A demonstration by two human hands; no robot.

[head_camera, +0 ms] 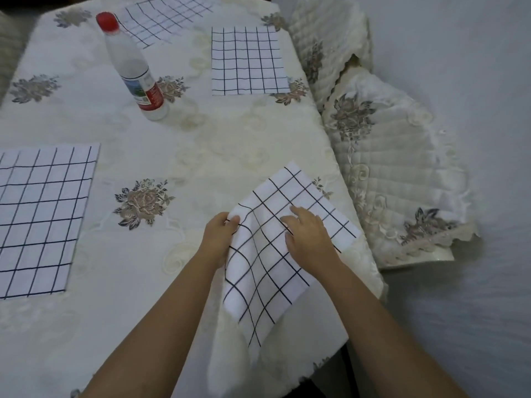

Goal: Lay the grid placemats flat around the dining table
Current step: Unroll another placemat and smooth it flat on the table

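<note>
Landmark: plastic bottle [135,67], red cap, standing upright on the dining table [86,124].
Mats already flat: three. The far placemat [166,21] lies beyond the bottle. The right placemat [248,61] lies to the bottle's right. The left placemat [43,216] lies on the person's side of the bottle, to its left.
Mat in work: fourth placemat [275,282], on the person's side of the bottle and to its right, at the table corner. It sits askew, turned like a diamond against the table edge. Its left part is raised and rumpled.
Left hand [221,234]: pinches the mat's left edge, fingers curled round the cloth, holding that edge off the table.
Right hand [309,237]: rests on top of the mat, fingers spread and loosely bent, pressing the cloth down.
Step in hand: judged to be the placing of the last mat. It is not yet squared or smoothed.
Next move calls for: turning the mat square to the table edge, as the other three lie. The pinched edge then goes down and the rumple is stroked flat.
Caution: the right corner lies close to the table edge, so a shift away from the bottle could let it slip over.
</note>
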